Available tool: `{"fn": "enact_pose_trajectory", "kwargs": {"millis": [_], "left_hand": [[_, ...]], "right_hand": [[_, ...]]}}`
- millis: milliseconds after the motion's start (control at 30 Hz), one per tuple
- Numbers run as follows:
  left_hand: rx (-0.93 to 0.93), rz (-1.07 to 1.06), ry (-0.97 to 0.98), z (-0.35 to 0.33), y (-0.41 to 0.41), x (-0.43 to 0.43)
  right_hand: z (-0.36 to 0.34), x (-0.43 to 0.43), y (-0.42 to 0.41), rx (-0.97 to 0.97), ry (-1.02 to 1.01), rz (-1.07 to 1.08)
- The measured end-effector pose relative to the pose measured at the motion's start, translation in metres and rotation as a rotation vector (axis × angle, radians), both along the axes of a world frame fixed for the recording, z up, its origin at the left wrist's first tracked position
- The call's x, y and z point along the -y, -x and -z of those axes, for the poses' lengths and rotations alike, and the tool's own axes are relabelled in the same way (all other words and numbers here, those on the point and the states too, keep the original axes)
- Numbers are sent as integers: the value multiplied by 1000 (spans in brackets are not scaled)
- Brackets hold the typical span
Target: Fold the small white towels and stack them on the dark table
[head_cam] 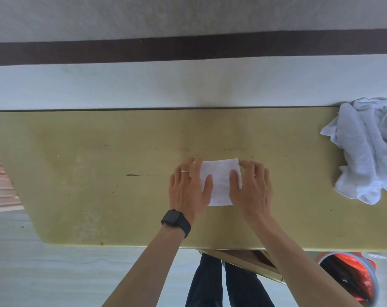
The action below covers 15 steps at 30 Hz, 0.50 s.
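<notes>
A small white towel (220, 181), folded into a narrow rectangle, lies flat in the middle of the olive-yellow table (99, 173). My left hand (188, 189) lies flat along the towel's left edge, fingers straight, thumb on the cloth. My right hand (251, 189) presses on its right edge the same way, its fingertips at the far right corner. A heap of unfolded white towels (369, 149) sits at the table's right end.
The table's far edge meets a pale wall with a dark stripe (188, 49). An orange and grey bin (352, 278) stands on the floor at the lower right. My legs (223, 284) show below the table's near edge. Pink slats (0, 178) show at the left.
</notes>
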<state>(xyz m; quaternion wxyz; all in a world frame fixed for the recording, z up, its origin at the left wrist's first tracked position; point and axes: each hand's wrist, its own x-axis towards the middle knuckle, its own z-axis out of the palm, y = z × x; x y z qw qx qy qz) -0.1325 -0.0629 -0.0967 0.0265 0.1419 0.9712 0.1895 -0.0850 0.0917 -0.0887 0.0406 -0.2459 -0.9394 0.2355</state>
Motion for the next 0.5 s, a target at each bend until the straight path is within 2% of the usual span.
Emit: {"fn": "enact_pose_trajectory", "kwargs": {"millis": [67, 200, 267, 500], "left_hand": [[-8, 143, 53, 11, -8, 1], [119, 249, 169, 31, -15, 9], [168, 259, 188, 36, -17, 13], [168, 277, 251, 33, -15, 16]], "right_hand": [[11, 7, -10, -12, -22, -143], [31, 7, -27, 150, -66, -361], [36, 4, -33, 199, -106, -388], [36, 4, -35, 241, -126, -366]]}}
